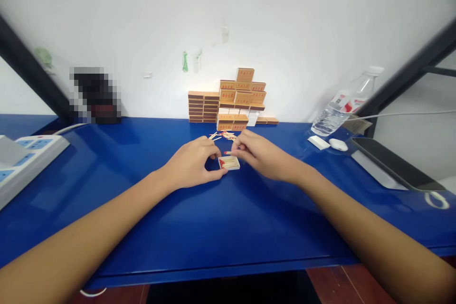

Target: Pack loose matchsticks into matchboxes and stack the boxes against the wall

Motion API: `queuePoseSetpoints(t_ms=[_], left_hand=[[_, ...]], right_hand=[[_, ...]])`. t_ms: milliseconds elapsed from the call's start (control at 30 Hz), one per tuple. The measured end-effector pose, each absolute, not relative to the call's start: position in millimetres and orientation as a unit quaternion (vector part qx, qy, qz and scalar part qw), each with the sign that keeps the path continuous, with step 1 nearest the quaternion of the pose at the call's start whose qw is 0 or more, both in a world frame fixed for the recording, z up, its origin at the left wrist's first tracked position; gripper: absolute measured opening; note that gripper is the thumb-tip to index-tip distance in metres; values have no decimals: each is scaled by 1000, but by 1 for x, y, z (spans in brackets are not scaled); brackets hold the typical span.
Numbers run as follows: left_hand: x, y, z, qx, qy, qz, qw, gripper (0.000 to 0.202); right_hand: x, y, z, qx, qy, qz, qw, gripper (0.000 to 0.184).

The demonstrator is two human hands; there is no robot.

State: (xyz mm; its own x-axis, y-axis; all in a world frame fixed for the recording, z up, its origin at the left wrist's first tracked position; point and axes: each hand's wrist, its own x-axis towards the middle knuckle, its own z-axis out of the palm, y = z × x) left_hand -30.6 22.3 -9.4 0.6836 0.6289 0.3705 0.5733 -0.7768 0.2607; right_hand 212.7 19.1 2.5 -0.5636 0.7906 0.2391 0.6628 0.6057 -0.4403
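A small open matchbox tray with several red-tipped matches in it lies on the blue table. My left hand curls around the tray's left side, fingers closed on its edge. My right hand pinches a single match just above the tray, red tip pointing left. Loose matches lie scattered on the table just behind my hands.
Stacks of brown matchboxes stand against the white wall. A water bottle, a white mouse, a small white box and a phone lie at right. A white power strip sits at left.
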Motion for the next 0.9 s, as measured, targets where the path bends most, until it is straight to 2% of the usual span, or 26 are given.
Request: queuePoseSetpoints(t_ms=[167, 300, 400, 500, 667, 833, 900], left_hand=[[-31, 21, -9, 913, 331, 233, 60, 23], [-31, 21, -7, 912, 334, 232, 60, 23], [-31, 19, -6, 913, 331, 231, 57, 22], [-31, 19, -5, 918, 324, 218, 71, 23], [-30, 19, -6, 913, 333, 226, 69, 23], [-30, 20, -7, 911, 337, 225, 72, 23], [-31, 20, -8, 912, 335, 226, 66, 23]], right_hand=[[208, 13, 6, -399, -883, 141, 201, 14], [227, 27, 11, -461, -852, 70, 239, 16], [240, 38, 8, -518, -829, 34, 209, 18], [245, 44, -2, -548, -816, 56, 172, 26], [242, 43, -9, -550, -818, 100, 137, 20], [230, 28, 7, -478, -845, 131, 199, 19], [223, 21, 10, -424, -870, 155, 198, 17]])
